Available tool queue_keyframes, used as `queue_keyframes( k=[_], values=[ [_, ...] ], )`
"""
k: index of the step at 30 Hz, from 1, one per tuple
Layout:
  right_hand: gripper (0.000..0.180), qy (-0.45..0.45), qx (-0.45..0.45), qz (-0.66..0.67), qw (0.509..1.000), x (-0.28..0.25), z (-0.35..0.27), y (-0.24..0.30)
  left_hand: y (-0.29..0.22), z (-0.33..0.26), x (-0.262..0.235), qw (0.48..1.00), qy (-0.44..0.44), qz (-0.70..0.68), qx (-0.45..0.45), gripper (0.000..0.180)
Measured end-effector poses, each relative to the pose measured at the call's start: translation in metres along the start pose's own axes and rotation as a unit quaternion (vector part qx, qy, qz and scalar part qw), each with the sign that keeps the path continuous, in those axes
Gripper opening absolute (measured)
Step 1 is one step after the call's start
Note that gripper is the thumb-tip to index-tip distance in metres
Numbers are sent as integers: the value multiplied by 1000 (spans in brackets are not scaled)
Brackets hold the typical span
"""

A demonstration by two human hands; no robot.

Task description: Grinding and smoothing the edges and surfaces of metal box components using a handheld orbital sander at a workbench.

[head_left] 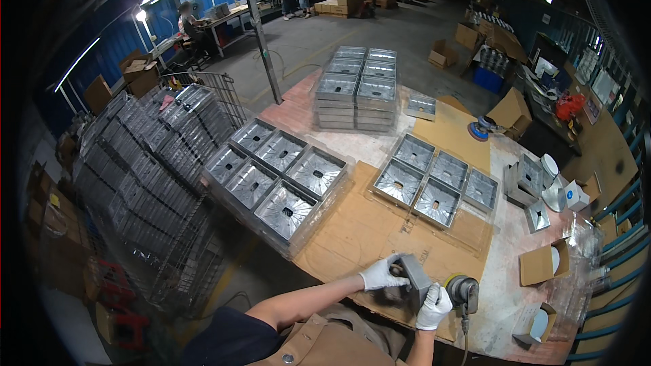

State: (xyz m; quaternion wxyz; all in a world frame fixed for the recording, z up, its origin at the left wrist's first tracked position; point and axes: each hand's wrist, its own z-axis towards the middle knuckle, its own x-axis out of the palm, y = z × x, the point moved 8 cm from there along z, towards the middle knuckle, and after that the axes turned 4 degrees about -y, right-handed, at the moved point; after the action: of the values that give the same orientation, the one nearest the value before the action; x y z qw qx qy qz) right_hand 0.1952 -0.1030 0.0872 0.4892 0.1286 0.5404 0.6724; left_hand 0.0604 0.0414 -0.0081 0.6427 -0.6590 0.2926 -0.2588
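Observation:
Over the near edge of the cardboard-covered table, a grey square metal box point(416, 280) is tilted up on its side. My left hand point(381, 275), in a white glove, grips its left side with the fingers curled round. My right hand point(435, 308), gloved too, is closed at the box's lower right corner; its fingertips are partly hidden. Just right of that hand, an orbital sander point(464, 291) with a yellowish pad edge lies on the cardboard, its cord trailing to the near edge.
Similar metal boxes fill a clear tray point(347, 190) at left; several more sit at centre right point(439, 188). Stacked trays point(356, 112) stand at the far end. Another sander point(480, 129) lies far right. Small cartons point(536, 268) line the right side. A loaded wire cart point(183, 257) stands left.

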Motion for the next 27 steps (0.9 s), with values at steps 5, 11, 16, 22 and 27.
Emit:
queue_keyframes(
  k=[5, 11, 16, 22, 27],
  values=[
    [23, 15, -305, -166, 938, 10, 5, 73, 7, -15, 18, 886, 63, -358, -286, 73],
    [27, 116, -318, -221, 915, 53, -27, 42, 20, -5, 5, 958, 46, -55, -277, 71],
    [26, 202, -279, -203, 917, 79, -56, 21, 67, -2, 2, 979, 31, -38, -199, 72],
    [34, 213, -246, -182, 928, 86, -64, 5, 66, -7, 6, 973, 22, -55, -221, 71],
    [35, 217, -243, -188, 927, 86, -63, 6, 65, -7, 4, 977, 27, -35, -206, 68]
  ],
)
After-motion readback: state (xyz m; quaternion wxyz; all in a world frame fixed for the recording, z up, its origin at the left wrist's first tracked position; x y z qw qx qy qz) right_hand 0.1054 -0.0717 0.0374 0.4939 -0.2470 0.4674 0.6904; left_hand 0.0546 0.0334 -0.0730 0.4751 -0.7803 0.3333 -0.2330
